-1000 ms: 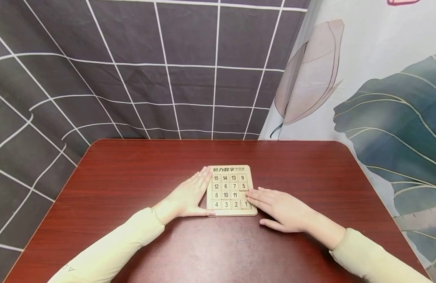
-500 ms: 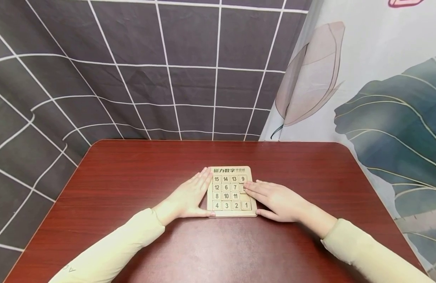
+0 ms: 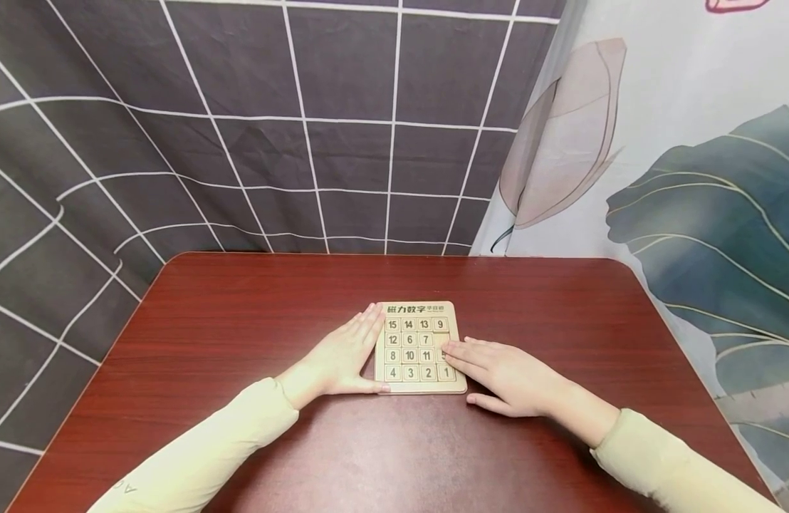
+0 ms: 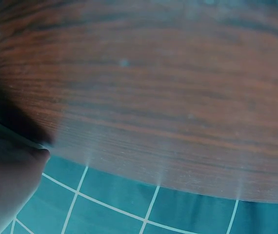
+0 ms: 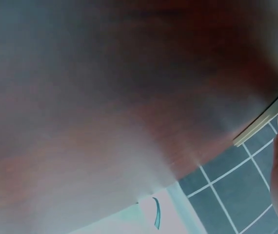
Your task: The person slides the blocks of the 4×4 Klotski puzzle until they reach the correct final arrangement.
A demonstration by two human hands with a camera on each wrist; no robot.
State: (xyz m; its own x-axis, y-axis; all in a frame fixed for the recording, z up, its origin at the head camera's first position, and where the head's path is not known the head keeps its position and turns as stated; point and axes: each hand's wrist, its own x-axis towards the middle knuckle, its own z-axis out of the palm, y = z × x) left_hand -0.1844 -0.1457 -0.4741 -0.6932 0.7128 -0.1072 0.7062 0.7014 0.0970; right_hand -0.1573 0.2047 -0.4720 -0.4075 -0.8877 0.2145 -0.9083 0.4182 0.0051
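Note:
A wooden number sliding puzzle [image 3: 426, 387] lies flat on the table, its tiles numbered and dark lettering along its far edge. My left hand [image 3: 343, 356] rests against the puzzle's left side, fingers straight, thumb spread along the near left corner. From the right, my right hand [image 3: 510, 374] reaches in with extended fingers; the fingertips touch the number 5 tile [image 3: 439, 358] and partly cover it. A bare slot shows between that tile and the 9 tile [image 3: 440, 325]. Both wrist views catch only a part of the hand and the puzzle's edge [image 5: 263, 119].
The reddish-brown table [image 3: 273, 285] has rounded far corners. Behind it hangs a dark curtain [image 3: 343, 149] with a white grid. A pale curtain [image 3: 561, 164] with large leaf prints hangs at the right.
The number 5 tile has slid one slot toward me, from beside the 7 to beside the 11. My right hand went up to it and came back down with it. My left hand stayed put.

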